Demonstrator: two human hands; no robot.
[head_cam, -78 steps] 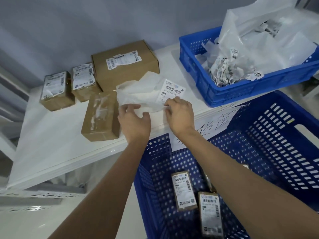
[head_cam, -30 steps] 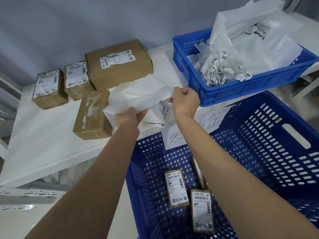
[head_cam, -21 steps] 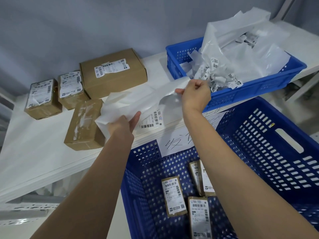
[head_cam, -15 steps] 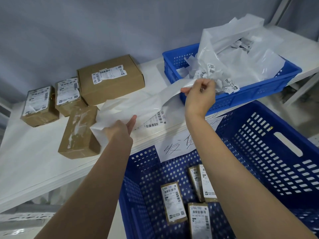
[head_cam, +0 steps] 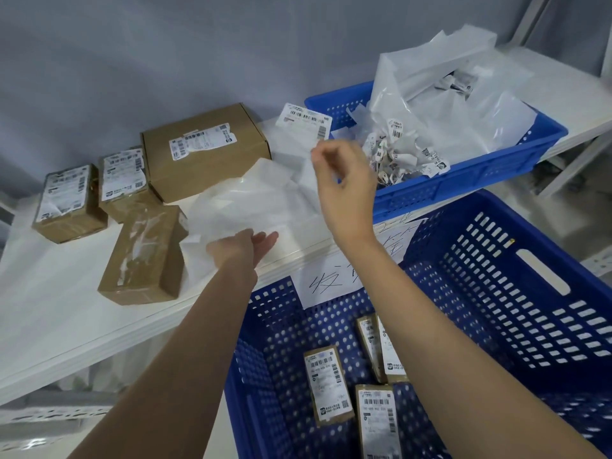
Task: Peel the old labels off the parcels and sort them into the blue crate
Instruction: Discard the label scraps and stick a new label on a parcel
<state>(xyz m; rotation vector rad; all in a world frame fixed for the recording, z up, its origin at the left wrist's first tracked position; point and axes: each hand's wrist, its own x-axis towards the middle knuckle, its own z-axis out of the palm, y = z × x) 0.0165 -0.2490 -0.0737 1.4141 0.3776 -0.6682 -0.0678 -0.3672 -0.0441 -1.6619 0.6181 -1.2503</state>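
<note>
Honestly, we can't see our left hand's fingers, they're tucked under the white poly bag it holds, though the thumb sticks out. Our right hand is loosely curled, gripping nothing we can see. The label sits just beyond it, long side running left-right, by the small blue tray; the big blue crate is cut off below.

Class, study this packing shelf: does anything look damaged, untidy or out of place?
Yes. The front cardboard box is scuffed with torn whitish residue on top and lies askew to its neighbours. Crumpled labels and plastic bags overflow the small blue tray.
</note>
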